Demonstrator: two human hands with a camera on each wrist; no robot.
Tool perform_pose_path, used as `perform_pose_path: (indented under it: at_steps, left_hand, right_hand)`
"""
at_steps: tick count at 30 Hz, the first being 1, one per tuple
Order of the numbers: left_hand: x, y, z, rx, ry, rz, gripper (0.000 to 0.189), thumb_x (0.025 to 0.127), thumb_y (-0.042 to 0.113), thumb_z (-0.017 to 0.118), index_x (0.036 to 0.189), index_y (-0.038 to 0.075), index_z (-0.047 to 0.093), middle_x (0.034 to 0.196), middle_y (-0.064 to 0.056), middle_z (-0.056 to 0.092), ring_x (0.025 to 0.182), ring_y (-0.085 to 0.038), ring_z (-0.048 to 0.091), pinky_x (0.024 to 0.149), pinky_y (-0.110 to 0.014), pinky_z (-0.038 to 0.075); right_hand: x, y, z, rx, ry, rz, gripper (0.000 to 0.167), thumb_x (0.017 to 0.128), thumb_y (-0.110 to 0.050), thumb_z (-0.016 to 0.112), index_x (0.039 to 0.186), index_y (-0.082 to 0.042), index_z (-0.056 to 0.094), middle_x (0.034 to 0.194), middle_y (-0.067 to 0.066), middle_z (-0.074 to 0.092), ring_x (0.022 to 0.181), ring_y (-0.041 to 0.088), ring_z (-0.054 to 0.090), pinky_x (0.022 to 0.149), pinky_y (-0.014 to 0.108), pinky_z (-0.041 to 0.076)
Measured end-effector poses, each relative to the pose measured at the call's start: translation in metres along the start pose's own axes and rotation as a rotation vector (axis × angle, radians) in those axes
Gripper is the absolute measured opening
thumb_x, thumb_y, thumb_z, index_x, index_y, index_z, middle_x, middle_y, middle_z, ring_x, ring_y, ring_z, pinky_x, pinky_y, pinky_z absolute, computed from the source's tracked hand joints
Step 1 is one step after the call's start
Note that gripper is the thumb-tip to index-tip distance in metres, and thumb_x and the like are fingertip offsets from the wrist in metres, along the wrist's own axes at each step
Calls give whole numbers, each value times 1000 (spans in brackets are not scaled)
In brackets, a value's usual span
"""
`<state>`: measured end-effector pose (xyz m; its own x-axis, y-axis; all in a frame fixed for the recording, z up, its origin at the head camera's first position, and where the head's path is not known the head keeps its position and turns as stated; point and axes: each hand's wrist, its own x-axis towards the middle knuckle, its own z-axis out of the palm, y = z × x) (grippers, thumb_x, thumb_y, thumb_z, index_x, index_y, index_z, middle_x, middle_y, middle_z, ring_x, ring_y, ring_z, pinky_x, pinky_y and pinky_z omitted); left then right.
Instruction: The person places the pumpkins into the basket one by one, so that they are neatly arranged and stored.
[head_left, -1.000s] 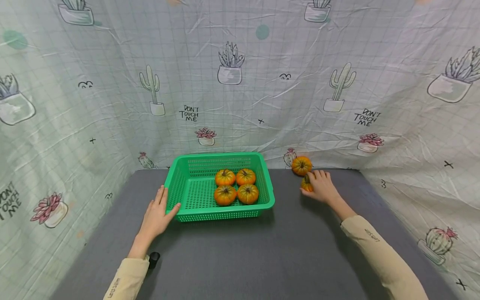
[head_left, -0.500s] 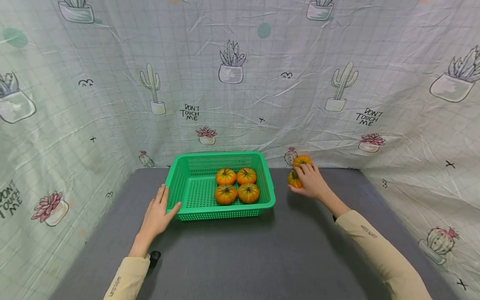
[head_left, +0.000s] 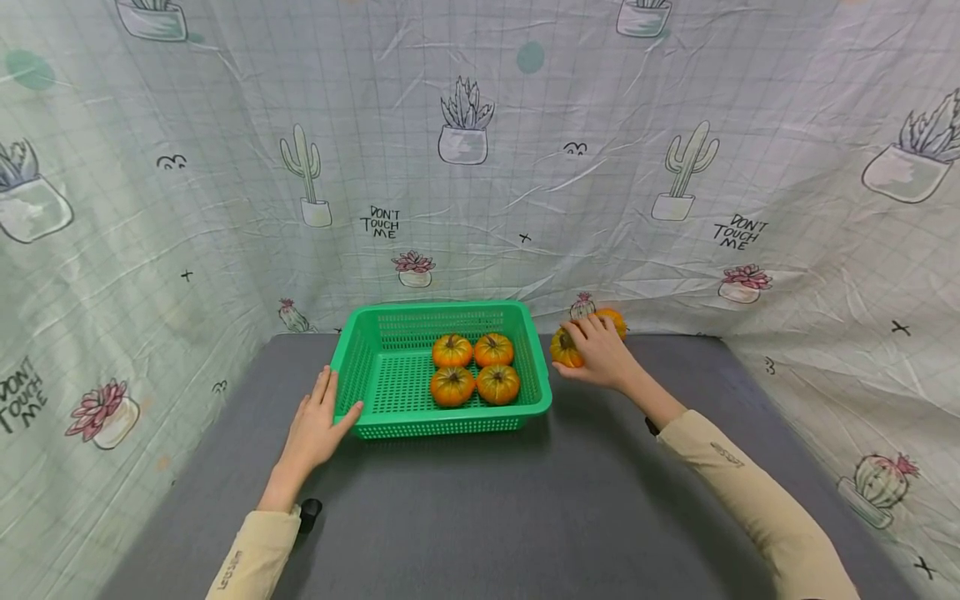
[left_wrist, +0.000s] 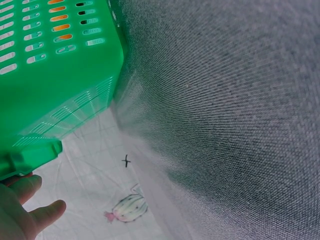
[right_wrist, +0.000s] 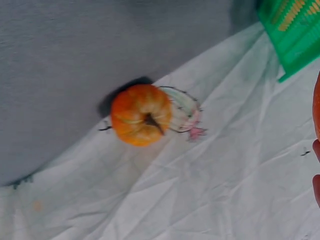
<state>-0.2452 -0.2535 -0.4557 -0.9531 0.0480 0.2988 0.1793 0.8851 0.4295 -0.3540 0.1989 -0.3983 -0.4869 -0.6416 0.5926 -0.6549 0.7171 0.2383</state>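
Note:
My right hand (head_left: pixel 602 354) grips a small orange pumpkin (head_left: pixel 565 348) just to the right of the green plastic basket (head_left: pixel 442 423). Only a sliver of that pumpkin shows at the right edge of the right wrist view, with fingertips under it. Behind the hand sits another pumpkin (right_wrist: pixel 137 112), partly covered by the hand in the head view. In the basket's right half stand several pumpkins (head_left: pixel 452 387), stems up. My left hand (head_left: pixel 309 435) rests its straight fingers on the basket's left rim, thumb spread at the front corner; the left wrist view catches some fingers (left_wrist: pixel 47 214).
A dark grey table top (head_left: pixel 480 517) lies under everything. Pale cactus-printed cloth (head_left: pixel 525 192) hangs behind and on both sides, meeting the table's back edge close behind the basket. A black band (head_left: pixel 309 517) shows by the left cuff.
My right hand has carried the gripped pumpkin leftward from beside the other pumpkin toward the basket. The left hand and the basket stay in place.

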Motion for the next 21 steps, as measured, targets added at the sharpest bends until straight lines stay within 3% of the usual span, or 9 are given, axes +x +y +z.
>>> perform_pose_path:
  at_steps: [8, 21]
  left_hand:
    - [1, 1, -2, 20, -41, -21, 81, 90, 50, 41, 142, -3, 9, 149, -21, 3, 136, -39, 13, 105, -60, 14]
    - [0, -2, 1, 20, -12, 2, 81, 90, 50, 41, 142, -4, 11, 149, -22, 5, 135, -39, 14, 103, -61, 16]
  right_hand:
    - [24, -17, -5, -3, 21, -71, 64, 71, -51, 62, 112, -3, 56, 103, 15, 56, 88, 31, 51, 77, 47, 37]
    - [63, -43, -1, 31, -2, -155, 65, 70, -51, 67, 116, -7, 54, 107, 12, 54, 92, 28, 49, 81, 45, 36]
